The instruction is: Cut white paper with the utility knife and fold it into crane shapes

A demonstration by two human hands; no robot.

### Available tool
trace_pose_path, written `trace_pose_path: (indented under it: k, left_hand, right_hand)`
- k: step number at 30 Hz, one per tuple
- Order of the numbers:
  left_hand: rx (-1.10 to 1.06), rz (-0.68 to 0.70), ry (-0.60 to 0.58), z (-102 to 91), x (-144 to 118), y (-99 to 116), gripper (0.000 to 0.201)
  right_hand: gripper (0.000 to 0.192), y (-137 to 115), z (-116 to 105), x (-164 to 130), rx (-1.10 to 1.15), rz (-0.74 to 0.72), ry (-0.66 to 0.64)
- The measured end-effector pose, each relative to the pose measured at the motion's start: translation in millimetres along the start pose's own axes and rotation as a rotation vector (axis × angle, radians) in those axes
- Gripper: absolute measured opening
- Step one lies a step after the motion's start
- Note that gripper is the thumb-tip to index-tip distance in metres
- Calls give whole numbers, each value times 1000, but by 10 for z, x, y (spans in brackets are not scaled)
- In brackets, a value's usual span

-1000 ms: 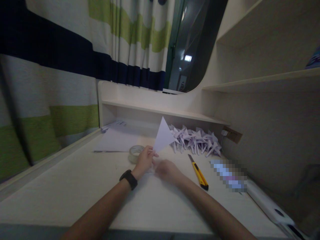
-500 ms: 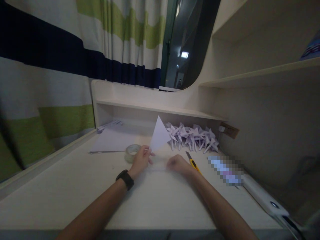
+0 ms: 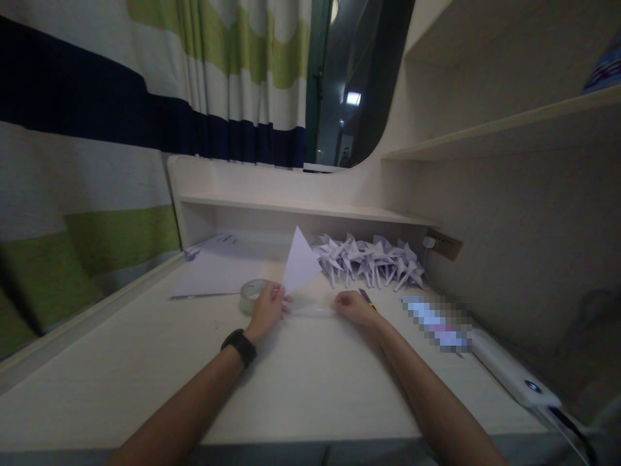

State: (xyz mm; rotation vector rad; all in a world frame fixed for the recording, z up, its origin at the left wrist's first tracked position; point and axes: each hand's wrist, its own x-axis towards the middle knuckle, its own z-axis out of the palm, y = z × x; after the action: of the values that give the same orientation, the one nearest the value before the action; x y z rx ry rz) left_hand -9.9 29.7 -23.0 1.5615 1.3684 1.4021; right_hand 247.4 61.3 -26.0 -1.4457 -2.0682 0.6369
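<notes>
My left hand, with a black band on its wrist, is closed on a folded white paper whose pointed end stands up above the fingers. A roll of clear tape is right against that hand; whether the fingers also grip it cannot be made out. From there a strip of clear tape stretches across to my right hand, which pinches its other end. Partly behind the right hand lies a yellow utility knife.
Several folded white paper pinwheel-like pieces stand bunched at the back. White paper sheets lie at the back left. A phone with a blurred screen and a long white power-strip-like device lie at the right, below a wall socket.
My right hand has moved slightly right, away from my left, and the tape strip between them shows longer and straighter. It now covers more of the knife. The view has shifted a little.
</notes>
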Motion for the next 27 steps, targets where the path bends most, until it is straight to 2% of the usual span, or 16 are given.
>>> trace_pose_path:
  k: [2, 4, 7, 9, 14, 20, 27]
  left_hand:
    - [263, 23, 55, -70, 14, 43, 17]
    - [583, 74, 192, -163, 31, 107, 24]
    - [804, 25, 376, -307, 68, 186, 28]
    - [806, -27, 399, -387, 100, 188, 25]
    - [731, -62, 295, -458, 157, 70, 11]
    - [608, -10, 170, -306, 157, 53, 13]
    - [534, 21, 192, -138, 390, 1, 13]
  right_hand:
    - [17, 4, 16, 5, -36, -1, 12]
    - [17, -8, 27, -2, -69, -13, 10]
    - [17, -58, 40, -26, -103, -41, 0]
    - [18, -102, 54, -43, -114, -50, 1]
    - [15, -183, 101, -72, -121, -71, -27]
    - [16, -214, 137, -82, -132, -86, -43]
    - [19, -266, 225, -88, -185, -63, 19]
